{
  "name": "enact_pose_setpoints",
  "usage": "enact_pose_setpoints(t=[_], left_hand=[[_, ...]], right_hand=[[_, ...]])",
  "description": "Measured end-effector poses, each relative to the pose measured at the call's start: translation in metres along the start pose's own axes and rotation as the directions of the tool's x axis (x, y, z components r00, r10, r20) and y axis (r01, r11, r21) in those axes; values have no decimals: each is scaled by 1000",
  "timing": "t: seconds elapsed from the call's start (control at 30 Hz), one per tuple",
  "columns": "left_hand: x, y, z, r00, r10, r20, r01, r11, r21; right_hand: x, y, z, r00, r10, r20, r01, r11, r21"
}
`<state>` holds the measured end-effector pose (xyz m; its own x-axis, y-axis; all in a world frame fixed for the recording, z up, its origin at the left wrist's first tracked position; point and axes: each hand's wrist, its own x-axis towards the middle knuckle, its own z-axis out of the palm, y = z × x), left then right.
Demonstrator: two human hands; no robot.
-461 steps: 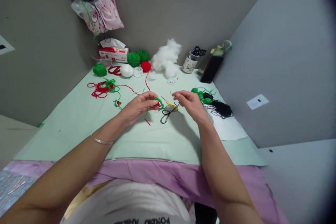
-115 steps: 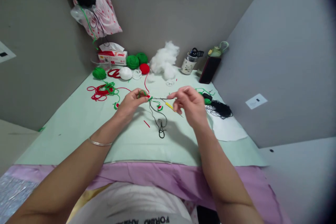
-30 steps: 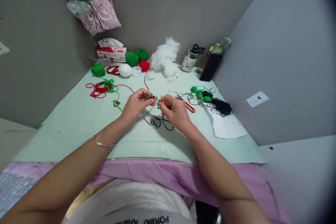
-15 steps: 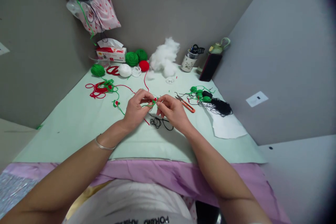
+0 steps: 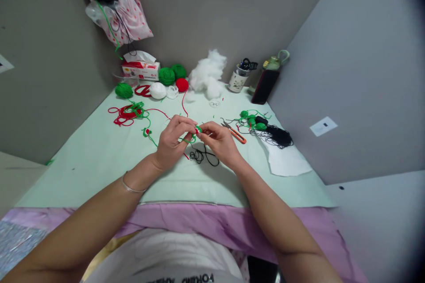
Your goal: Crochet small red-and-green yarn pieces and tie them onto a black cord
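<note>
Between my two hands is a small red, white and green crochet piece, partly covered by fingertips. My left hand pinches it from the left, fingers closed, a green strand hanging below. From the right, the thumb and fingers of my right hand close on its other edge. Beneath the hands lies a loose tangle of black yarn. Orange-handled thread snips lie just right of my right hand. Left of my left hand rests another small red and green crochet piece on a green strand.
At the back stand a tissue box, green yarn balls, a red ball, white stuffing, a pen cup and a bottle with a phone before it. Black yarn lies on white paper at right.
The crochet piece has been turned up between my fingers, so more of its red, white and green face shows. My right hand's fingers have drawn in closer around it.
</note>
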<state>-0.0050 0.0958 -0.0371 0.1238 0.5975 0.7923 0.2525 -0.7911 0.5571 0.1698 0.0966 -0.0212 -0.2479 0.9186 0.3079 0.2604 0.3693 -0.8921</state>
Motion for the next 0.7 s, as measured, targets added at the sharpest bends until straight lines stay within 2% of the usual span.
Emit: enact_pose_setpoints(t=[0.13, 0.27, 0.33, 0.4, 0.47, 0.53, 0.6, 0.7], left_hand=[[1, -2, 1, 989, 145, -6, -144, 989, 17], [1, -2, 2, 988, 157, 3, -157, 987, 9], [2, -2, 2, 997, 74, 8, -74, 997, -33], [3, -3, 4, 995, -95, 9, 95, 987, -131], [5, -4, 5, 956, -294, 24, 290, 921, -260], [8, -6, 6, 896, -439, 64, 430, 825, -366], [10, -6, 6, 848, -520, 107, 511, 744, -431], [12, -7, 6, 800, -588, 120, 571, 685, -453]], right_hand=[[1, 2, -1, 1000, -25, 0, 25, 1000, 5], [1, 0, 0, 1000, -23, -4, 23, 1000, 14], [1, -1, 1, 1000, -3, 1, 3, 999, 33], [0, -3, 1, 1000, 21, 8, -21, 998, 57], [0, -5, 0, 999, 35, -4, -35, 996, 78], [0, -6, -1, 999, 44, -31, -41, 997, 68], [0, -6, -1, 998, 27, -64, -28, 1000, -8], [-2, -7, -1, 996, -52, -78, 35, 978, -207]])
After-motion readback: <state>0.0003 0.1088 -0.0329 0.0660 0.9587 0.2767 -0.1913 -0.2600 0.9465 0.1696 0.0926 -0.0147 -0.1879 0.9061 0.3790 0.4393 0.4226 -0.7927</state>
